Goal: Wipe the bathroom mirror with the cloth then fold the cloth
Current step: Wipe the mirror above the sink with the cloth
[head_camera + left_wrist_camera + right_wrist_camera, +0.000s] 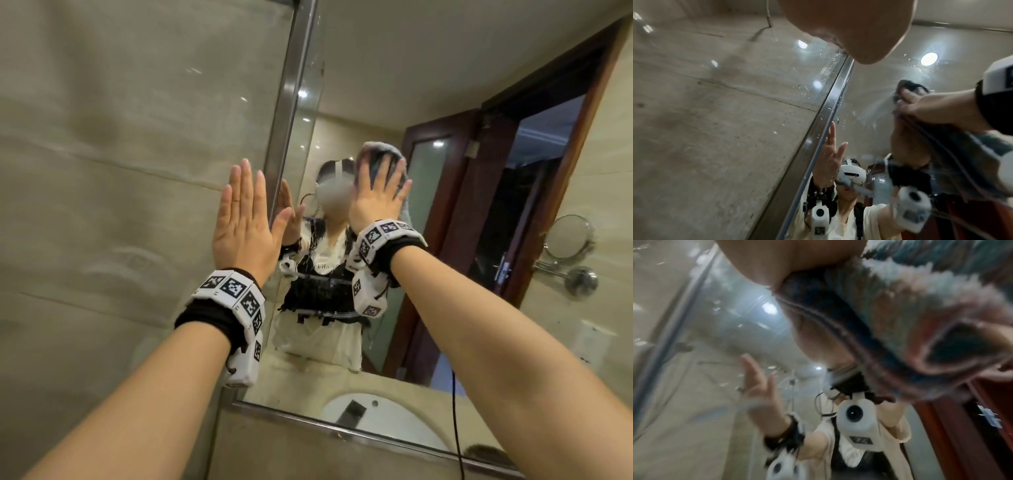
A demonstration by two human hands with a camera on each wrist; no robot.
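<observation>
The bathroom mirror (445, 85) fills the right of the head view, with a steel frame (291, 102) down its left edge. My right hand (376, 195) presses a bunched fluffy cloth (380, 150) of grey, teal and pink against the glass, fingers spread over it. Seen from the left wrist, the cloth (962, 154) hangs below that right hand (920, 105), and streaks and droplets show on the mirror (890, 73). The right wrist view is blurred, with the cloth (920, 305) close up. My left hand (245, 205) lies flat on the wall beside the frame.
A beige tiled wall (102, 171) lies left of the mirror. The glass reflects a person in a headset, a wooden door (479, 205), a round mirror on an arm (568, 240) and a white basin (376, 418). A black cable (455, 428) hangs at the lower right.
</observation>
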